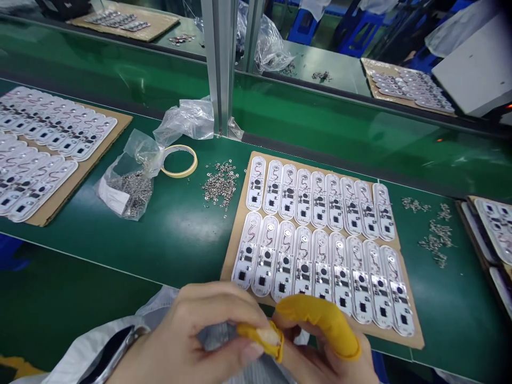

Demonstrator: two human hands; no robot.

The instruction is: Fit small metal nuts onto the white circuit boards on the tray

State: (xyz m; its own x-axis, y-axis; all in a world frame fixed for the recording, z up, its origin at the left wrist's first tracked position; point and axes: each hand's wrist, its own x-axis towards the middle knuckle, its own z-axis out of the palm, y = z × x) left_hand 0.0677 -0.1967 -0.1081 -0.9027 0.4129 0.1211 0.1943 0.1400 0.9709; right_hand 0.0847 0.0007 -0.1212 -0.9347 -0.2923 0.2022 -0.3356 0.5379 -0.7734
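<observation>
My left hand (208, 330) is closed in a pinch, its thumb and forefinger on a yellow finger cot (274, 344) at a fingertip of my right hand. My right hand (332, 352) is at the bottom centre, beside it, its fingers bent. Another yellow finger cot (320, 317) covers its bent forefinger. Both hands are in front of a cardboard sheet (416, 333) that bears two rows of white oval casings (304, 256) with circuit boards and thin wires. The tips of some right fingers are hidden.
Left of the cardboard are a pile of small metal parts (220, 184), a tape roll (180, 161) and a plastic bag (136, 186) of parts. A second loaded cardboard (52, 210) lies far left. More small parts (438, 237) and stacked trays (488, 229) are right. A metal post (222, 69) rises behind.
</observation>
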